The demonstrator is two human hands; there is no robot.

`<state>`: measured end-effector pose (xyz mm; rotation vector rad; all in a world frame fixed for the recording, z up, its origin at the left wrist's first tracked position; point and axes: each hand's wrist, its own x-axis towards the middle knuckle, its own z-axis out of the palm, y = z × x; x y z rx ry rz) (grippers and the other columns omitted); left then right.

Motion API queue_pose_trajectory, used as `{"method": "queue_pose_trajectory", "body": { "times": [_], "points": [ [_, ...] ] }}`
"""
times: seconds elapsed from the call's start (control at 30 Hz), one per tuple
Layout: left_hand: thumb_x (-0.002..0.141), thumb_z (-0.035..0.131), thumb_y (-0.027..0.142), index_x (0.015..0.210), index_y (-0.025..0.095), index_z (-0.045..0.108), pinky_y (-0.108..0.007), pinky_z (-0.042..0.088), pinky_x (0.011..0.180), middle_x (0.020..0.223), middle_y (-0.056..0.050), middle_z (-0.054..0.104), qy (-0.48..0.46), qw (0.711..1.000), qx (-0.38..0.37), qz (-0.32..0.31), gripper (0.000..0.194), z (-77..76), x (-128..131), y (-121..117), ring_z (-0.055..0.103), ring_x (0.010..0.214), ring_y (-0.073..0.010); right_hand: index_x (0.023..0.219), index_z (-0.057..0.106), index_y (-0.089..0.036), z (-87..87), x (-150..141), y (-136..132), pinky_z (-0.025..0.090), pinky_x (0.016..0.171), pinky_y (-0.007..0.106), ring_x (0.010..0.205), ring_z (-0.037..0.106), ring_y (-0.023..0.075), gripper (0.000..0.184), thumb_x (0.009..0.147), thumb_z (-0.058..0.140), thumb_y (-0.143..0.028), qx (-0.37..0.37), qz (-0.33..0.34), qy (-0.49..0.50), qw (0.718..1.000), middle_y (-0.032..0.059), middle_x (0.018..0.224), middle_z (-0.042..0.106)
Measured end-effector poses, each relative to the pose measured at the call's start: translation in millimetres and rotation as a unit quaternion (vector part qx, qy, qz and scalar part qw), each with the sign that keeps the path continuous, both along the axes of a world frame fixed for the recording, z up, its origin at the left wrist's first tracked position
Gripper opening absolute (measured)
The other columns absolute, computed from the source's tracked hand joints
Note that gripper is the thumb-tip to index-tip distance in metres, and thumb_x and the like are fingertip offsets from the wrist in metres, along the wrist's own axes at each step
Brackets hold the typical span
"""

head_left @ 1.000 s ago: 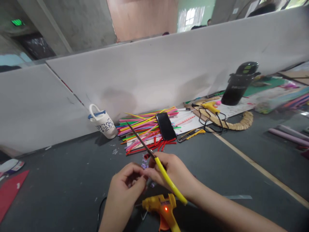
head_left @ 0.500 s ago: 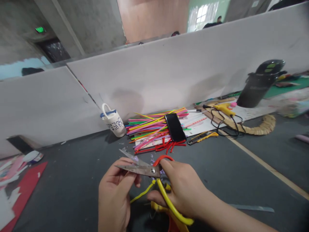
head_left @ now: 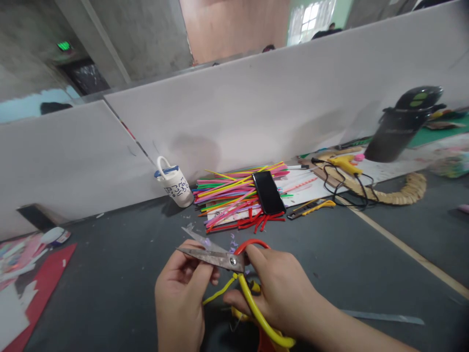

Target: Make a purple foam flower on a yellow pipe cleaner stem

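Note:
My right hand (head_left: 282,291) grips a pair of scissors (head_left: 234,264) with one red and one yellow handle loop; the metal blades are spread apart and point left. My left hand (head_left: 181,293) is curled just under the blades, pinching a thin yellow strip (head_left: 219,294) that runs toward the scissors' pivot. Part of a yellow-orange glue gun (head_left: 242,315) shows beneath my hands, mostly hidden. Small purple scraps (head_left: 231,240) lie on the dark floor just beyond the blades.
A heap of coloured straws (head_left: 230,195) with a black phone (head_left: 268,191) on it lies ahead by the white partition. A white mug (head_left: 174,183) stands to its left, a yellow utility knife (head_left: 311,208) and second glue gun (head_left: 344,164) to the right. Red sheet (head_left: 44,278) at left.
A second ago the scissors were closed and pointing away. My right hand has since swung them leftward and opened the blades over the yellow strip in my left hand. The view shifted left.

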<state>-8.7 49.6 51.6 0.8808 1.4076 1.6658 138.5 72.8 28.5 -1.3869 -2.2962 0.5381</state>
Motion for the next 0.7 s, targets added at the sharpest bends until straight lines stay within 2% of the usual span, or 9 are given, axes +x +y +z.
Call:
{"method": "queue_pose_trajectory", "body": {
  "times": [0.3, 0.47, 0.7],
  "points": [
    [0.063, 0.069, 0.013, 0.069, 0.019, 0.067, -0.013, 0.043, 0.046, 0.057, 0.006, 0.060, 0.042, 0.999, -0.013, 0.033, 0.009, 2.3, 1.8, -2.1, 0.052, 0.048, -0.0067, 0.085, 0.056, -0.017, 0.1, -2.0, -0.7, 0.030, 0.051, 0.028, 0.062, 0.065, 0.0270, 0.061, 0.065, 0.058, -0.075, -0.015, -0.010, -0.003, 1.000, 0.0059, 0.068, 0.067],
    [0.062, 0.065, 0.009, 0.058, 0.019, 0.061, -0.013, 0.042, 0.048, 0.059, 0.006, 0.058, 0.097, 0.995, 0.009, 0.028, 0.012, 2.6, -0.1, -1.2, 0.051, 0.052, -0.0070, 0.082, 0.053, -0.018, 0.8, -2.3, -1.6, 0.031, 0.051, 0.028, 0.062, 0.064, 0.0261, 0.062, 0.059, 0.063, -0.075, 0.004, -0.005, 0.008, 1.000, 0.0051, 0.068, 0.065],
    [0.065, 0.065, 0.013, 0.064, 0.019, 0.063, -0.013, 0.041, 0.047, 0.058, 0.006, 0.058, 0.141, 0.989, 0.012, 0.034, 0.007, 4.9, -0.5, -3.2, 0.050, 0.051, -0.0072, 0.083, 0.054, -0.017, -1.9, -3.9, -3.7, 0.031, 0.051, 0.029, 0.061, 0.064, 0.0275, 0.062, 0.060, 0.063, -0.074, 0.002, -0.016, 0.012, 1.000, 0.0053, 0.065, 0.064]
  ]
}}
